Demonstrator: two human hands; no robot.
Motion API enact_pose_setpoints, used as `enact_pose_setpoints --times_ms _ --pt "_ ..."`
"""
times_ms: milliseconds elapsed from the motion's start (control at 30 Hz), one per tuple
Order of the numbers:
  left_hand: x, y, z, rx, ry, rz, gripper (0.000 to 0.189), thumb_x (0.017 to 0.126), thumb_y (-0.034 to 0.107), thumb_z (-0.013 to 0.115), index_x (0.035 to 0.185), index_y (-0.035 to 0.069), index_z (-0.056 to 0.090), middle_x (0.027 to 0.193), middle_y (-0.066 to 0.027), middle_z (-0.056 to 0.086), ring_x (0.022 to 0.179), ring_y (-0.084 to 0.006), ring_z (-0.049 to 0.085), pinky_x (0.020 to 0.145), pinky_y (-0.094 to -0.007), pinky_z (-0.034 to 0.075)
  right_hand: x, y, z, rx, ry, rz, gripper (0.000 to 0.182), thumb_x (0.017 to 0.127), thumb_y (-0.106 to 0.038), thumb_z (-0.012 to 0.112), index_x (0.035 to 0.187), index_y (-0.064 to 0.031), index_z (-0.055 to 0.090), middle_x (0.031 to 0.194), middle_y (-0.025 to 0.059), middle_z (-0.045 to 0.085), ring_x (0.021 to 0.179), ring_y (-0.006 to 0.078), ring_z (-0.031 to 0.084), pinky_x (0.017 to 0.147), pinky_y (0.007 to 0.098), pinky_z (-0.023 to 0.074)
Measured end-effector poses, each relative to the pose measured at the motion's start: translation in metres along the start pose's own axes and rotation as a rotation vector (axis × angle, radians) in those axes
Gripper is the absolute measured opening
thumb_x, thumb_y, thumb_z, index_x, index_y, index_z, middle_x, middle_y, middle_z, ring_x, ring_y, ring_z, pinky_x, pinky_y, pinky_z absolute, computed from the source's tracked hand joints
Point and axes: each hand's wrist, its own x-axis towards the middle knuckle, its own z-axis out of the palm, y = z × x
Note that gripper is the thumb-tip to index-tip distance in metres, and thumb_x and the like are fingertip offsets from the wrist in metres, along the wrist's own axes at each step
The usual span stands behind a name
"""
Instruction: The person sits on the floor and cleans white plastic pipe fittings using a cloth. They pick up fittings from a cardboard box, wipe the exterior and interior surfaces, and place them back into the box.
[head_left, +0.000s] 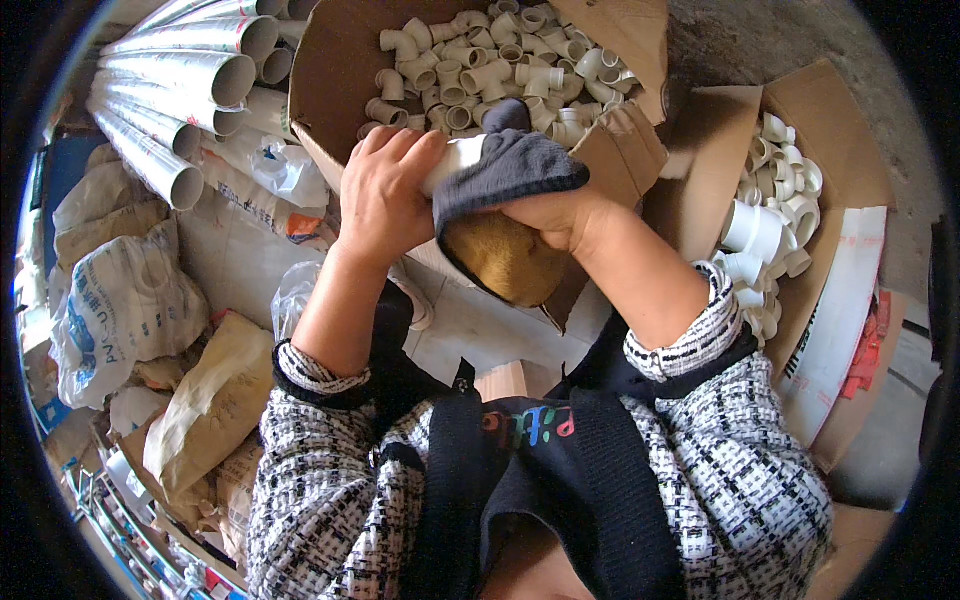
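Note:
In front of my chest, over the large cardboard box's near side, both hands are raised. My left hand grips a white plastic pipe fitting, most of it hidden by the fingers and cloth. A dark grey cloth piece with a yellow-brown inner side drapes against the fitting. My right hand is tucked under the cloth and holds it; its fingertips are covered. Just beyond lie many loose white pipe elbows and tees inside the open cardboard box.
Long plastic-wrapped pipes are stacked at the upper left, ends toward me. Printed sacks and a brown paper package lie on the left. At right stands another cardboard box with larger white fittings. Tiled floor shows below my hands.

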Motion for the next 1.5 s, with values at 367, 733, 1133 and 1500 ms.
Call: enact_pose_setpoints --times_ms 367,733,1133,1500 --pt "0.008 -0.004 -0.013 -0.223 0.057 -0.072 0.039 0.055 0.016 0.066 0.090 0.003 0.057 0.081 -0.0121 0.059 0.079 -0.0321 0.055 0.073 -0.0374 0.044 0.012 -0.013 -0.005 -1.445 0.307 -1.280 0.033 0.071 -0.025 0.068 0.095 -0.0046 0.060 0.089 0.0136 0.058 0.078 0.0279 0.058 0.071 0.0322 0.0481" --pt "0.007 0.004 -0.001 -0.184 0.087 -0.126 0.042 0.050 0.009 0.062 0.090 0.003 0.056 0.075 -0.0130 0.056 0.076 -0.0331 0.053 0.071 -0.0390 0.043 0.032 0.005 -0.015 -1.001 0.432 -1.126 0.034 0.066 -0.030 0.067 0.087 -0.0039 0.060 0.085 0.0154 0.060 0.078 0.0299 0.059 0.069 0.0362 0.0482" --pt "0.000 -0.008 -0.012 -0.514 -0.047 -0.301 0.049 0.047 0.013 0.068 0.094 0.001 0.058 0.083 -0.0149 0.060 0.079 -0.0325 0.058 0.072 -0.0341 0.046 0.019 -0.005 0.003 -1.178 0.522 -1.175 0.040 0.063 -0.046 0.070 0.077 -0.0095 0.061 0.072 0.0103 0.057 0.065 0.0277 0.058 0.054 0.0364 0.0472" --pt "-0.013 -0.025 -0.012 -1.534 -0.449 -0.416 0.065 0.041 0.001 0.051 0.106 -0.006 0.054 0.093 -0.0033 0.059 0.084 -0.0121 0.053 0.077 -0.0224 0.042 0.008 -0.028 -0.048 -1.761 0.493 -0.900 0.037 0.072 -0.040 0.063 0.085 -0.0053 0.059 0.082 0.0074 0.060 0.071 0.0263 0.057 0.060 0.0359 0.0455"
